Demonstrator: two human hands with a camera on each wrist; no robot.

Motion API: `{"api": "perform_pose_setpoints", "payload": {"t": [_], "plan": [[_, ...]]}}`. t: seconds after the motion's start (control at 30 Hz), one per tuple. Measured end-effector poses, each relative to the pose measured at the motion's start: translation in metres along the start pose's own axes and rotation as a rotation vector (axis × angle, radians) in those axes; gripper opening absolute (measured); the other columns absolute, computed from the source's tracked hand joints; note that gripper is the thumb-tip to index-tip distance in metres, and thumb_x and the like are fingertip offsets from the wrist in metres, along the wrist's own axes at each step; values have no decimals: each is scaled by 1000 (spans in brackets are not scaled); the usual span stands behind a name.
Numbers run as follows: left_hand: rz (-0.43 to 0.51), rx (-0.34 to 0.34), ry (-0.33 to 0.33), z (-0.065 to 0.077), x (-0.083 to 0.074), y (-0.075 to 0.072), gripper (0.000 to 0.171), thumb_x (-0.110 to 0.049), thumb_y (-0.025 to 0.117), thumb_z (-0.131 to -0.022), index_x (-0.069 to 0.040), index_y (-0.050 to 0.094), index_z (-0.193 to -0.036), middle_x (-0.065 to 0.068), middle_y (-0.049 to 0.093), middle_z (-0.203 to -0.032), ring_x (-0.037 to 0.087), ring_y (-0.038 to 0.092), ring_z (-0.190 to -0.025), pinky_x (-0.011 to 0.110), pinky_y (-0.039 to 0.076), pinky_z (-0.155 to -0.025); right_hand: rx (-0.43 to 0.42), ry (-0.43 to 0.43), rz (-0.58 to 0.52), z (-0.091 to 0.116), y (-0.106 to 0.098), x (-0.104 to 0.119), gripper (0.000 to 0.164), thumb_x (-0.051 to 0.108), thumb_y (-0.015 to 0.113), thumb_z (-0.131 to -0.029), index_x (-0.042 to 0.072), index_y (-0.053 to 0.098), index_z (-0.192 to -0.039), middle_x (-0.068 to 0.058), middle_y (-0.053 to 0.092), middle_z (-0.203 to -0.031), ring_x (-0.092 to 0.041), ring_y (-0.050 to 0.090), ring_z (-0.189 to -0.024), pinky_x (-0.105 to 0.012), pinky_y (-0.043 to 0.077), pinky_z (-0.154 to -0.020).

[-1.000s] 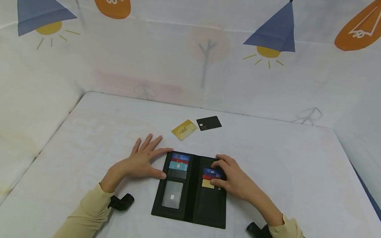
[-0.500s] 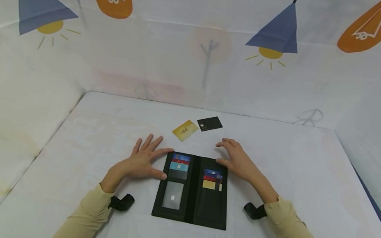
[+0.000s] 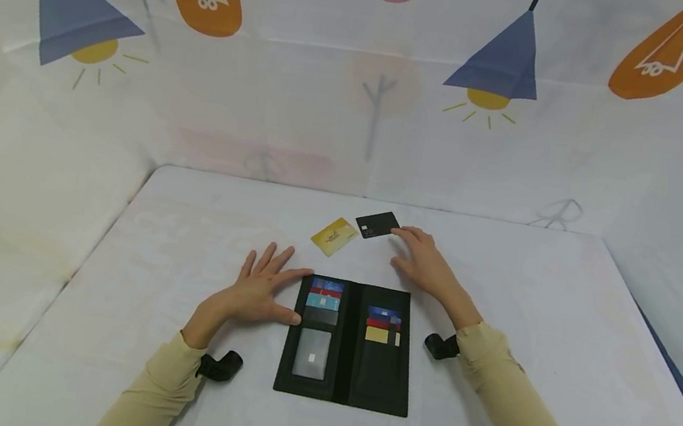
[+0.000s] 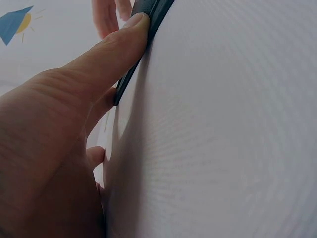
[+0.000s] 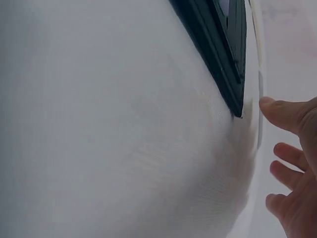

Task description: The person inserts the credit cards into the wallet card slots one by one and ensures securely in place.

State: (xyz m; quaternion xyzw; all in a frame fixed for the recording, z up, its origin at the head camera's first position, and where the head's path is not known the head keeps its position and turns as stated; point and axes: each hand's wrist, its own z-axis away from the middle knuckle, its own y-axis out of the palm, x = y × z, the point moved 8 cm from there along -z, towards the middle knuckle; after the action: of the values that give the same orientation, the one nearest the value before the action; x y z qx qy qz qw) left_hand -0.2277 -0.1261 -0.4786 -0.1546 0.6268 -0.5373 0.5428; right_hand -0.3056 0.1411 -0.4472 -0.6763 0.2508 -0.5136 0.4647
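Observation:
An open black wallet (image 3: 381,383) lies flat on the white table. Several cards poke out of slots in both its halves, and a clear window shows low on the left half. With fingers spread, my left hand (image 3: 253,297) rests thumb and forefinger against the wallet's left edge; the left wrist view shows the thumb (image 4: 133,34) on that edge. Beyond the wallet, my right hand (image 3: 429,268) reaches over the table, its fingertips at the right end of a black card (image 3: 375,224). Whether they touch the card cannot be told. A yellow card (image 3: 334,236) lies just left of it.
A black wrist camera (image 3: 220,365) sits at the left sleeve and another wrist camera (image 3: 441,346) at the right. White cloth walls (image 3: 252,102) printed with lamps and bulbs enclose the table (image 3: 523,294) at the back and sides.
My right hand has left the cards in the wallet's right half and moved away to the black card. The left hand stays at the wallet's edge.

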Motion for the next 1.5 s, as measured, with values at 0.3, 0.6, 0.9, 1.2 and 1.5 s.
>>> {"api": "perform_pose_setpoints", "payload": {"t": [0.3,0.6,0.9,1.2,1.5], "plan": [[8,1,2,0,-1,-3,85,-58,75,-78,-30,42,-151,12,4,-167,38,-15,-151,60,-15,-116,-1,4,20,-28,-2,-9,61,16,63,-96,1,38,-150,-24,36,-153,-41,30,-143,-55,19,-119],[-1,3,-5,1,1,-1,85,-57,76,-78,-30,42,-151,13,4,-167,39,-14,-150,61,-14,-116,76,9,27,-42,1,-8,66,16,64,-95,0,35,-151,-25,30,-156,-41,23,-147,-56,10,-121],[-11,-1,-1,2,0,-1,84,-56,77,-78,-29,43,-150,15,6,-166,40,-14,-150,62,-13,-115,130,-11,49,-54,8,-2,61,12,59,-98,1,35,-152,-22,27,-159,-39,17,-149,-54,9,-121],[-4,6,-5,1,0,-1,85,-58,76,-78,-29,42,-151,13,4,-167,39,-15,-150,61,-15,-115,223,-63,57,-64,19,12,56,1,50,-99,2,33,-153,-20,23,-161,-37,9,-151,-57,5,-121],[-8,5,-8,1,2,1,85,-59,76,-78,-30,42,-151,12,4,-167,39,-15,-150,61,-15,-115,277,-36,131,-64,19,24,55,-2,45,-99,1,34,-152,-23,28,-158,-38,19,-149,-58,8,-120]]}}
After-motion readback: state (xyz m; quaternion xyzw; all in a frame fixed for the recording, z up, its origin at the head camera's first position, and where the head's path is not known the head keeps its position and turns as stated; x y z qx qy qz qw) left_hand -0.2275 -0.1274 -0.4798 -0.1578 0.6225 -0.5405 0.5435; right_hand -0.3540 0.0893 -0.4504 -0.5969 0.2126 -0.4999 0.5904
